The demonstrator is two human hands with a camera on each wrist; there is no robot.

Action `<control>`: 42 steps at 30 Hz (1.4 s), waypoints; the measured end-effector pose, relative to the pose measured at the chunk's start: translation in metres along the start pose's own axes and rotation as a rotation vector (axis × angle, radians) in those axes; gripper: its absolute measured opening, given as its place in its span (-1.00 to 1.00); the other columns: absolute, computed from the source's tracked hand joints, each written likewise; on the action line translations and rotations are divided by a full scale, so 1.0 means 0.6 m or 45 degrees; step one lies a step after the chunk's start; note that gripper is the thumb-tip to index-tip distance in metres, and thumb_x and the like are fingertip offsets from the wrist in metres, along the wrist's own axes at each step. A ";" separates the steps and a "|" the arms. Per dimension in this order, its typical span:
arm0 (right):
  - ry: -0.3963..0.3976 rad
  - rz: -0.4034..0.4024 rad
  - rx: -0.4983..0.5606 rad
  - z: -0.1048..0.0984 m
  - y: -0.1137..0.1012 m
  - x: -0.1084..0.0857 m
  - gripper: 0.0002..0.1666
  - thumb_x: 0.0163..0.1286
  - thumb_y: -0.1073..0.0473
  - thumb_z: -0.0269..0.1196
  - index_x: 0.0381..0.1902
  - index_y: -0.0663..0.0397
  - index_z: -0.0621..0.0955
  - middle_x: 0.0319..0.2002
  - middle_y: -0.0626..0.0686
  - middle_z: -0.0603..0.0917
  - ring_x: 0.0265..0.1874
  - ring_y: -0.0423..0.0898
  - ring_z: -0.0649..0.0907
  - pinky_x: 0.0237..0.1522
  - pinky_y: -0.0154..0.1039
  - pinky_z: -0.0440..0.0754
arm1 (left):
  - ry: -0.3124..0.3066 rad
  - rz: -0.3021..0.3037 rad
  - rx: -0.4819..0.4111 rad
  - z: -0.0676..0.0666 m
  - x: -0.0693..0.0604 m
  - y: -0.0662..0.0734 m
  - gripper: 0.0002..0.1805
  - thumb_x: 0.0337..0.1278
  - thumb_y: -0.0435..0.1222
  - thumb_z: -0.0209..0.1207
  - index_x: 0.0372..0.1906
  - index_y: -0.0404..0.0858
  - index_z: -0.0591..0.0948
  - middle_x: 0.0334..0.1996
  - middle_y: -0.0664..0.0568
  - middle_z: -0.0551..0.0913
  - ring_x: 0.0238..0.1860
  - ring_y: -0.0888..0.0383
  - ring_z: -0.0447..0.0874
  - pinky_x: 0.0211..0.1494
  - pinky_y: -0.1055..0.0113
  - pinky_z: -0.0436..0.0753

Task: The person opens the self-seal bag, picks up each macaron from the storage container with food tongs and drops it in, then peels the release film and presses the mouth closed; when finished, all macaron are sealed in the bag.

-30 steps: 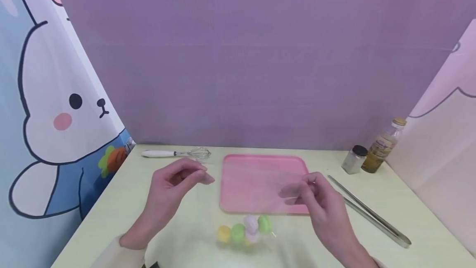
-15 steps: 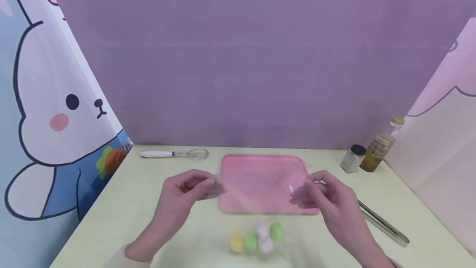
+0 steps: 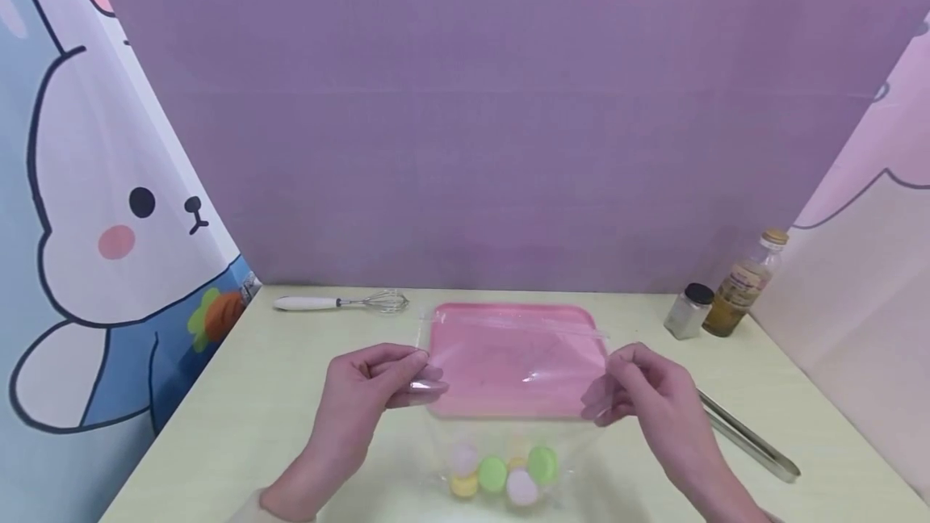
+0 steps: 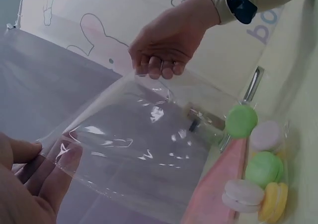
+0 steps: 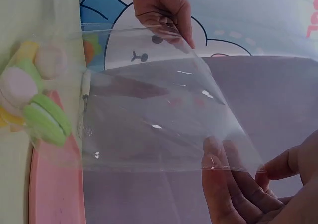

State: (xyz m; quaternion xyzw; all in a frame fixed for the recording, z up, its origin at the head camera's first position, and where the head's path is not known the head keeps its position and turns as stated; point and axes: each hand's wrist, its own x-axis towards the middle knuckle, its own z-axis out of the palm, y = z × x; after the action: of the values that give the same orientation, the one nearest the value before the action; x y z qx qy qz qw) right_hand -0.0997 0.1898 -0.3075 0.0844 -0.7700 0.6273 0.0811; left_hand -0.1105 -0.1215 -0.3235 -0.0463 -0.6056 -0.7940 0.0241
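Observation:
A clear plastic bag [image 4: 124,144] hangs spread between both hands above the table. Several macarons [image 3: 492,474], in green, pale lilac and yellow, are bunched at its bottom. My left hand [image 3: 366,402] pinches the bag's left side near the top, thumb above and fingers behind the film. On the opposite side, my right hand [image 3: 657,402] pinches the other edge in the same way. The right wrist view shows the near fingers [image 5: 213,184] through the film. From the head view I cannot tell whether the bag's mouth is parted; its bottom hangs close to the table.
Behind the bag lies a pink tray [image 3: 523,307]. A white-handled whisk [image 3: 341,303] lies at the back left. Metal tongs [image 3: 756,446] lie to the right, partly hidden by my right hand. A black-lidded jar [image 3: 689,313] and a corked bottle [image 3: 741,285] stand at the back right.
Both hands have shifted slightly right and lower with the bag. The macarons have tumbled into a new arrangement at its bottom. The bag's top now looks flatter, and my right hand covers the tongs' tips.

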 end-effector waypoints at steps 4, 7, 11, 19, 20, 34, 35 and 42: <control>0.005 -0.032 -0.044 -0.003 0.001 0.001 -0.66 0.63 0.17 0.08 -0.19 0.42 0.57 -0.39 0.25 0.74 -0.45 0.11 0.76 -0.40 -0.06 0.79 | 0.035 0.005 0.017 0.003 -0.007 -0.001 -0.71 0.17 -0.36 0.40 -0.16 -0.54 0.68 -0.34 -0.33 0.76 -0.33 -0.18 0.81 -0.12 0.05 0.78; 0.031 -0.089 -0.145 -0.005 -0.002 0.005 -0.69 0.60 0.12 0.13 -0.01 0.30 0.61 -0.27 0.18 0.78 -0.36 0.06 0.78 -0.30 -0.14 0.79 | 0.042 0.011 0.025 0.002 -0.009 -0.002 -0.72 0.17 -0.36 0.39 -0.16 -0.54 0.68 -0.34 -0.29 0.76 -0.33 -0.15 0.81 -0.12 0.07 0.78; 0.159 -0.235 -0.314 0.000 -0.015 0.015 -0.67 0.55 0.14 0.21 0.18 0.12 0.59 -0.10 0.07 0.77 -0.20 -0.11 0.77 -0.09 -0.40 0.70 | 0.027 0.002 -0.007 0.000 -0.010 -0.004 -0.71 0.18 -0.37 0.39 -0.14 -0.55 0.66 -0.32 -0.32 0.76 -0.32 -0.21 0.80 -0.03 0.05 0.76; 0.223 -0.824 -0.289 0.056 -0.053 0.031 -0.60 0.29 0.49 0.34 0.10 0.30 0.64 0.04 0.17 0.70 0.05 -0.07 0.66 0.23 -0.28 0.56 | -0.009 0.010 -0.032 0.002 -0.015 -0.006 -0.69 0.18 -0.33 0.40 -0.13 -0.54 0.67 -0.26 -0.36 0.75 -0.28 -0.27 0.79 -0.01 0.02 0.74; 0.208 -0.911 -0.315 0.067 -0.057 0.034 -0.63 0.30 0.44 0.35 0.08 0.30 0.65 0.04 0.17 0.70 0.06 -0.04 0.66 0.26 -0.25 0.54 | -0.013 0.008 -0.036 0.003 -0.016 -0.005 -0.69 0.18 -0.33 0.40 -0.13 -0.53 0.67 -0.26 -0.36 0.75 -0.28 -0.27 0.79 0.00 0.03 0.74; 0.026 -1.282 -0.640 0.165 -0.069 0.054 -0.76 0.30 0.19 0.44 -0.07 0.03 0.77 -0.05 0.03 0.75 -0.03 0.01 0.69 0.05 -0.04 0.58 | -0.137 0.008 -0.047 0.013 -0.024 -0.003 -0.70 0.25 -0.32 0.35 -0.09 -0.51 0.67 -0.26 -0.29 0.77 -0.25 -0.24 0.79 -0.02 -0.02 0.74; 0.026 -1.268 -0.646 0.167 -0.067 0.055 -0.74 0.26 0.20 0.46 -0.08 0.04 0.77 -0.07 0.02 0.75 -0.04 0.00 0.69 0.05 -0.05 0.57 | -0.140 0.008 -0.043 0.013 -0.024 -0.003 -0.70 0.25 -0.32 0.35 -0.09 -0.51 0.67 -0.26 -0.30 0.77 -0.25 -0.24 0.79 -0.02 -0.02 0.74; 0.031 -1.187 -0.604 0.178 -0.063 0.058 -0.69 0.10 0.27 0.54 -0.15 0.08 0.78 -0.20 -0.07 0.78 -0.14 -0.11 0.69 0.00 -0.12 0.50 | -0.176 0.027 -0.050 0.012 -0.025 -0.003 -0.71 0.27 -0.33 0.34 -0.11 -0.53 0.67 -0.23 -0.43 0.72 -0.24 -0.25 0.79 -0.03 -0.03 0.74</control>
State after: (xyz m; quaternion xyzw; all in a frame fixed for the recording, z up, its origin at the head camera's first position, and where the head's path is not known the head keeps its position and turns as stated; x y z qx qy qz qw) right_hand -0.1267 0.0768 -0.2849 0.3901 -0.7705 0.3340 0.3777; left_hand -0.0952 -0.1144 -0.3250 -0.1077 -0.5896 -0.8004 -0.0102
